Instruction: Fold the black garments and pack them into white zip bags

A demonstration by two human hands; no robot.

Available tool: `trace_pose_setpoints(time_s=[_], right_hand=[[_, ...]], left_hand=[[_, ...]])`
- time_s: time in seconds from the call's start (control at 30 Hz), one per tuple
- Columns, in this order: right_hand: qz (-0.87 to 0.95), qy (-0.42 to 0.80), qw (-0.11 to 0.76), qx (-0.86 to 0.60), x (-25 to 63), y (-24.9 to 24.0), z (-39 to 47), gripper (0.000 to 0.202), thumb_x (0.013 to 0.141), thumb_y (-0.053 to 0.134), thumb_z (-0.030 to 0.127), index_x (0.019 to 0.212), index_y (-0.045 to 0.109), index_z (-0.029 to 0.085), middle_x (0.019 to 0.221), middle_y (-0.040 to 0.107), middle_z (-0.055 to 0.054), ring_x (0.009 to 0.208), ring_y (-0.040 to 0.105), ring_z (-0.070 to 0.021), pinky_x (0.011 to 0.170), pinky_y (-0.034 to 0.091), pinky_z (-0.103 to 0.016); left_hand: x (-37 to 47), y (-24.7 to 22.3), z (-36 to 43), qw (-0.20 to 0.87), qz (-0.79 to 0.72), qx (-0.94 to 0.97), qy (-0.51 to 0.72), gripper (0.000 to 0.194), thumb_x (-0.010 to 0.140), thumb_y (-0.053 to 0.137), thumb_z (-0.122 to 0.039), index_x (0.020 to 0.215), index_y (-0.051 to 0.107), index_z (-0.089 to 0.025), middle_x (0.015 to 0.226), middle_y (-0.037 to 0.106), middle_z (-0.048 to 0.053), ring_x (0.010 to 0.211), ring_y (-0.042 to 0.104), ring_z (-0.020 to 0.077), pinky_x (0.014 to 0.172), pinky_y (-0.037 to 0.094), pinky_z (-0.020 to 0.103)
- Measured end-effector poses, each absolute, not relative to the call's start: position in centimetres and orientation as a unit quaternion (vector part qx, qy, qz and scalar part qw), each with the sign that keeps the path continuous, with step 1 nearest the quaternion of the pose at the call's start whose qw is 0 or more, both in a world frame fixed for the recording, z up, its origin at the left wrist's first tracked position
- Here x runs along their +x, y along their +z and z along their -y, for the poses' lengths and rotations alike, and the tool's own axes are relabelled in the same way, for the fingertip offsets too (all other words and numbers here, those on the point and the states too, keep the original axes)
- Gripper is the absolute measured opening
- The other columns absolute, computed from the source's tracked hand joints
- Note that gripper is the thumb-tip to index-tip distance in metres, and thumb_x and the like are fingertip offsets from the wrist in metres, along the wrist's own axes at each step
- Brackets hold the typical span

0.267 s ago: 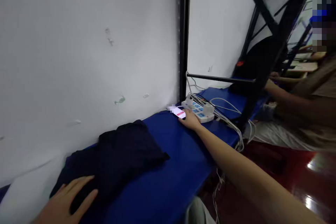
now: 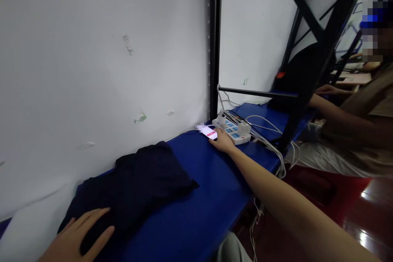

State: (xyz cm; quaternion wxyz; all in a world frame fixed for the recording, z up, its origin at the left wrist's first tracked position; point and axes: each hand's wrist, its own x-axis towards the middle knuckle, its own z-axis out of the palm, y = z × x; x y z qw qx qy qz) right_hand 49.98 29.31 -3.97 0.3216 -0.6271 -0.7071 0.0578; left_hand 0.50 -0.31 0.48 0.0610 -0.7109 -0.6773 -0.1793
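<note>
A phone with a lit screen [image 2: 210,132] lies on the blue table [image 2: 196,217] near the wall. My right hand [image 2: 223,141] reaches out to its near end, the fingers closed on it beside a white power strip [image 2: 233,131] with plugs in it. Dark folded cloth [image 2: 144,180] rests on the left part of the table. Over the cloth's near left corner is my left hand [image 2: 80,235], fingers and thumb spread, holding nothing.
A black metal post [image 2: 215,41] stands behind the power strip. White cables [image 2: 270,143] run off the table's right edge. At the right, beyond a slanted black frame [image 2: 330,45], a person in a brown top [image 2: 362,118] sits near a black bag [image 2: 307,69].
The person at the right has shifted a hand slightly. My own two hands stay in nearly the same places.
</note>
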Motion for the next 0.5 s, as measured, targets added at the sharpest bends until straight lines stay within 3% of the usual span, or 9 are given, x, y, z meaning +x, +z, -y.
trace_pose_setpoints(time_s=[0.1, 0.17, 0.33, 0.4, 0.43, 0.5], right_hand=[[0.707, 0.055, 0.337, -0.619, 49.9, -3.6, -29.0, 0.06, 0.082, 0.061, 0.032, 0.137, 0.047, 0.012, 0.139, 0.05, -0.019, 0.126, 0.051, -0.0313, 0.107, 0.038, -0.038], [0.71, 0.053, 0.349, -0.609, 49.9, -3.1, -28.6, 0.058, 0.082, 0.062, 0.029, 0.136, 0.049, 0.013, 0.139, 0.05, -0.018, 0.126, 0.05, -0.0313, 0.108, 0.038, -0.039], [0.728, 0.056, 0.394, -0.558, 48.2, -0.8, -24.9, 0.049, 0.086, 0.057, 0.03, 0.132, 0.052, 0.012, 0.14, 0.048, -0.02, 0.134, 0.042, -0.034, 0.114, 0.031, -0.048], [0.756, 0.078, 0.404, -0.509, 46.5, 0.2, -21.9, 0.043, 0.089, 0.055, 0.034, 0.128, 0.055, 0.016, 0.135, 0.054, -0.016, 0.129, 0.048, -0.0308, 0.112, 0.035, -0.047], [0.785, 0.101, 0.4, -0.462, 45.6, 0.6, -20.1, 0.04, 0.09, 0.055, 0.036, 0.126, 0.056, 0.021, 0.13, 0.058, -0.011, 0.123, 0.053, -0.0273, 0.108, 0.041, -0.043], [0.862, 0.18, 0.358, -0.311, 43.6, 1.2, -16.5, 0.044, 0.091, 0.056, 0.039, 0.133, 0.053, 0.025, 0.139, 0.054, -0.009, 0.128, 0.05, -0.0254, 0.108, 0.042, -0.042]], left_hand=[[-0.3, -0.1, 0.3, 0.045, 0.665, -0.731, -0.147, 0.055, 0.081, 0.059, -0.06, 0.13, 0.061, -0.034, 0.133, 0.064, 0.003, 0.125, 0.058, 0.0307, 0.113, 0.034, 0.058], [-0.5, -0.2, 0.3, 0.042, 0.661, -0.737, -0.134, 0.057, 0.079, 0.062, -0.06, 0.131, 0.06, -0.036, 0.135, 0.063, 0.002, 0.127, 0.056, 0.0316, 0.115, 0.029, 0.061], [1.1, 2.2, 1.0, 0.002, 0.664, -0.739, -0.116, 0.042, 0.084, 0.057, -0.051, 0.122, 0.066, -0.037, 0.134, 0.063, 0.001, 0.126, 0.057, 0.0295, 0.116, 0.027, 0.059], [2.2, 3.7, 1.8, -0.028, 0.667, -0.736, -0.113, 0.037, 0.087, 0.054, -0.044, 0.12, 0.067, -0.035, 0.134, 0.062, 0.002, 0.125, 0.057, 0.0277, 0.117, 0.027, 0.057], [2.6, 4.3, 2.1, -0.047, 0.667, -0.735, -0.114, 0.036, 0.087, 0.053, -0.041, 0.12, 0.067, -0.034, 0.133, 0.062, 0.002, 0.123, 0.058, 0.0266, 0.117, 0.028, 0.055], [3.2, 5.4, 2.8, -0.081, 0.669, -0.728, -0.121, 0.036, 0.087, 0.053, -0.034, 0.121, 0.066, -0.032, 0.13, 0.064, 0.002, 0.12, 0.059, 0.0246, 0.117, 0.029, 0.052]])
